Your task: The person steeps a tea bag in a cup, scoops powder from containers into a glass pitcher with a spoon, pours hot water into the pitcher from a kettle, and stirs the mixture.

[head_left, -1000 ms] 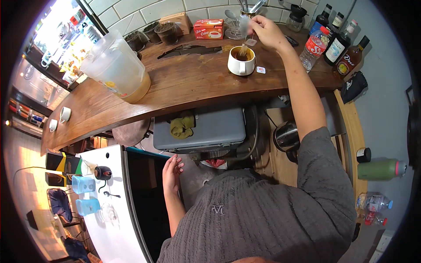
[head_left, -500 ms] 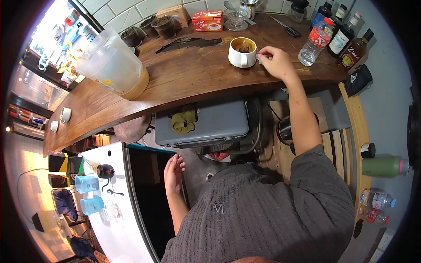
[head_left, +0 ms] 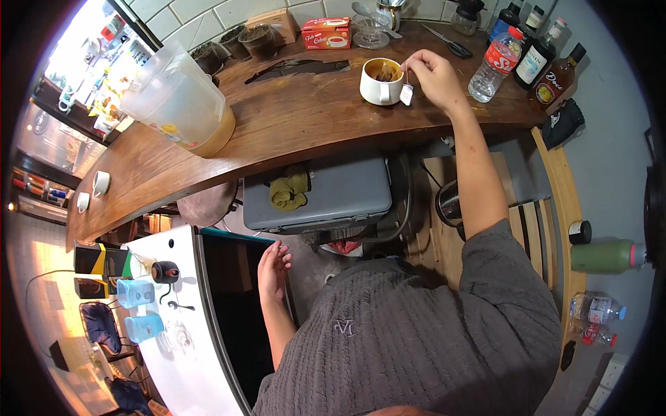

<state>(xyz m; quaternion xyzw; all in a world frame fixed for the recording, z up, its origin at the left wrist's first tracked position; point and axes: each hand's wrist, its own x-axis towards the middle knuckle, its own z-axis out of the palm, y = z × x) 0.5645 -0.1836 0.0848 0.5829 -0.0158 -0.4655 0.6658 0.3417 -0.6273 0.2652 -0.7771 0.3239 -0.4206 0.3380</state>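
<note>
A white cup (head_left: pixel 379 91) with brown stains inside its rim stands on the wooden counter, a tea bag (head_left: pixel 386 72) showing in its mouth. My right hand (head_left: pixel 433 78) is at the cup's right rim, thumb and fingertips pinched on the tea bag string. From that string a white paper tag (head_left: pixel 407 94) hangs outside the cup, below my fingertips. Well away from the counter, my left hand (head_left: pixel 275 267) is held in the air in front of me, fingers loosely curled and a little apart, holding nothing.
A large plastic pitcher (head_left: pixel 184 104) with amber liquid stands left on the counter (head_left: pixel 291 114). Behind the cup are a red tea box (head_left: pixel 326 33) and a glass dish (head_left: pixel 372 33). Scissors (head_left: pixel 451 43), a water bottle (head_left: pixel 494 66) and several dark bottles (head_left: pixel 538 62) are to the right.
My right hand has risen slightly and moved a little toward the back of the counter. The paper tag, mostly hidden before, now dangles in plain sight. My left hand has barely moved.
</note>
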